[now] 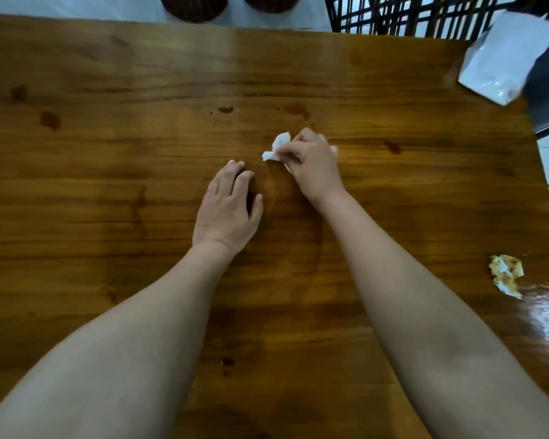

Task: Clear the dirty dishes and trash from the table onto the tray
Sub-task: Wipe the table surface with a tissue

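Observation:
My right hand (314,161) pinches a crumpled white tissue (276,147) against the wooden table (108,153) near its middle. Part of the tissue is hidden under the hand. My left hand (227,204) rests flat on the table just left of it, fingers straight, holding nothing. A stained, crumpled napkin (506,274) lies near the table's right edge. Small dark sauce spots (225,109) dot the tabletop. No tray or dishes are in view.
A white plastic bag (507,55) hangs over the table's far right corner. Behind it stands a dark lattice chair back (409,14). Two dark woven baskets (194,6) sit beyond the far edge. The table's right edge drops to a dark seat.

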The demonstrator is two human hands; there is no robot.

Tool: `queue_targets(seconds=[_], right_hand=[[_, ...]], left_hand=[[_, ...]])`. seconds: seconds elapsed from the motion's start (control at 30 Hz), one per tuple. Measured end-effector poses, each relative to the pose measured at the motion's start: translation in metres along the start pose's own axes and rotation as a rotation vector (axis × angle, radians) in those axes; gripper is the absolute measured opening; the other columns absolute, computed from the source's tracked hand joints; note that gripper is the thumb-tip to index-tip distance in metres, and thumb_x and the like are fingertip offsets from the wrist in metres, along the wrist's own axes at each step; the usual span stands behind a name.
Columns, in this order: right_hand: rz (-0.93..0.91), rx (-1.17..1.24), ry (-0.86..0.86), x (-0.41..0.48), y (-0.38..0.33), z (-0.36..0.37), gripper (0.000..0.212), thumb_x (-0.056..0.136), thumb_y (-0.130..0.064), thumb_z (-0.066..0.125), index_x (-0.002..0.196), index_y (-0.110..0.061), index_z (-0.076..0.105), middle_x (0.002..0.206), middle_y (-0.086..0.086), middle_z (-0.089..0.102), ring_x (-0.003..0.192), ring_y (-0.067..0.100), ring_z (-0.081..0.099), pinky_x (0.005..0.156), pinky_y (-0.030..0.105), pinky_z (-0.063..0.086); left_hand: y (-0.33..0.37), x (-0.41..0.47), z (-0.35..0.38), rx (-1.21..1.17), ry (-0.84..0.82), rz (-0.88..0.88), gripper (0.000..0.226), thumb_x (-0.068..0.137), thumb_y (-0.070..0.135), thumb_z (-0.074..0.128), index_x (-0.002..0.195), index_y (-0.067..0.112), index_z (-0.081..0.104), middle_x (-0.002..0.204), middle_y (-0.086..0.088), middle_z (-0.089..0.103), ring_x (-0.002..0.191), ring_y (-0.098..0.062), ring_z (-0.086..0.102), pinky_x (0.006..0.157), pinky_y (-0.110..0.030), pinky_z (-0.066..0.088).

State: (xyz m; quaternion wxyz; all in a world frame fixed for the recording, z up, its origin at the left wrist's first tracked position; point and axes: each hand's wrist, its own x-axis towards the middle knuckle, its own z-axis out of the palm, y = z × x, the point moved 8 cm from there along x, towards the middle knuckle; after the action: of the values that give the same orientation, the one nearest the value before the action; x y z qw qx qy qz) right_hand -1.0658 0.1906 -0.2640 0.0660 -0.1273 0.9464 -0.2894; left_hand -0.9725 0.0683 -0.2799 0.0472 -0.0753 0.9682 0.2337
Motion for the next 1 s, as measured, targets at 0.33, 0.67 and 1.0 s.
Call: queue_targets(seconds=[0.33,0.67,1.0], right_hand=[[0.001,-0.067,-0.050,-0.003,0.011,-0.009,0.020,0.095,-0.019,0.057,0.109,-0.021,0.072,0.108,-0.003,0.056,0.107,0.017,0.047,0.084,0.027,0.023],[-0.017,-0.082,-0.100,-0.035,0.042,-0.032,0.020,0.093,-0.019,0.061,0.109,-0.020,0.074,0.111,-0.001,0.062,0.109,0.020,0.049,0.084,0.031,0.023],[-0.059,-0.061,-0.034,0.002,0.049,-0.034,0.017,0.091,-0.024,0.063,0.101,-0.021,0.076,0.102,-0.002,0.063,0.103,0.022,0.046,0.080,0.031,0.023]], left_hand=[[0.000,0.001,0.004,0.079,-0.024,-0.013,0.056,0.099,0.039,0.042,0.149,0.017,0.031,0.158,0.000,0.020,0.148,-0.016,0.009,0.118,-0.028,0.004],[0.031,0.023,-0.014,-0.012,0.023,-0.140,0.050,0.102,0.035,0.037,0.147,0.014,0.032,0.156,-0.004,0.022,0.146,-0.020,0.013,0.118,-0.033,0.015],[0.039,0.049,0.022,0.191,-0.026,-0.188,0.066,0.102,0.045,0.020,0.154,0.009,0.000,0.162,-0.005,-0.006,0.149,-0.019,-0.011,0.119,-0.032,-0.006]])
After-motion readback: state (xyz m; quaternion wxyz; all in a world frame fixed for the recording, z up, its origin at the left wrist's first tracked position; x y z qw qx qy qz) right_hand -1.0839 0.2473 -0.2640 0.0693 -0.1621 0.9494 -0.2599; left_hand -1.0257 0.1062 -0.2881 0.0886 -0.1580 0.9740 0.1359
